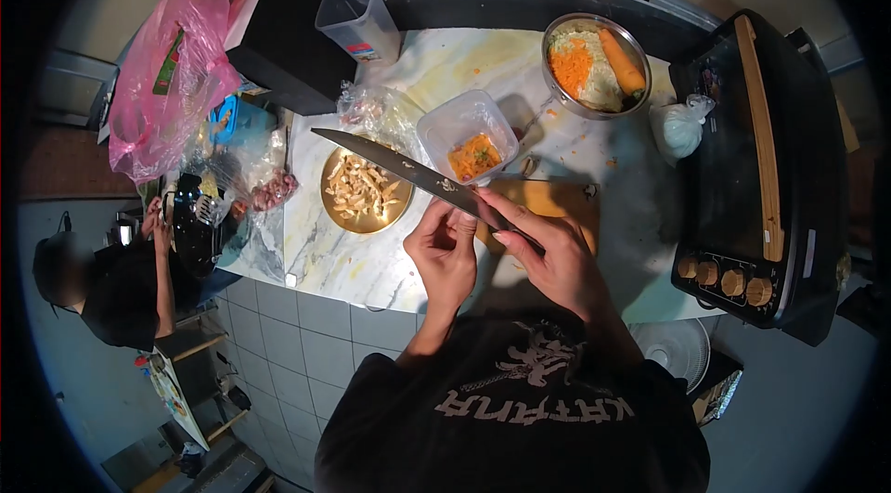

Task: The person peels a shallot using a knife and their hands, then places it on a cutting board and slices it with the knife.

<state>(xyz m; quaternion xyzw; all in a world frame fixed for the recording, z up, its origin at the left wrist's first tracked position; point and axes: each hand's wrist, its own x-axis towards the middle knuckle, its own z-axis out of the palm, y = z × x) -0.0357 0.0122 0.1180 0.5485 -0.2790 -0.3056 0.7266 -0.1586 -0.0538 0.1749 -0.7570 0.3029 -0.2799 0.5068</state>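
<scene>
A long dark knife (408, 168) with small light bits on its blade is held up over the counter, its tip toward the upper left. My right hand (548, 247) is closed around its handle. My left hand (444, 247) has its fingers pressed together against the blade near the handle. Beneath lies an orange-brown cutting board (534, 201), partly covered by my hands. Just above the blade stands a clear plastic container (469, 131) with shredded orange food inside. Left of my left hand, a round golden plate (367, 191) holds pale sliced pieces.
A metal bowl (597, 66) holds grated food and a carrot. A black toaster oven (756, 177) stands right, a tied white bag (680, 128) beside it. At the left are a pink bag (181, 66), a clear pitcher (362, 21) and another person (116, 293).
</scene>
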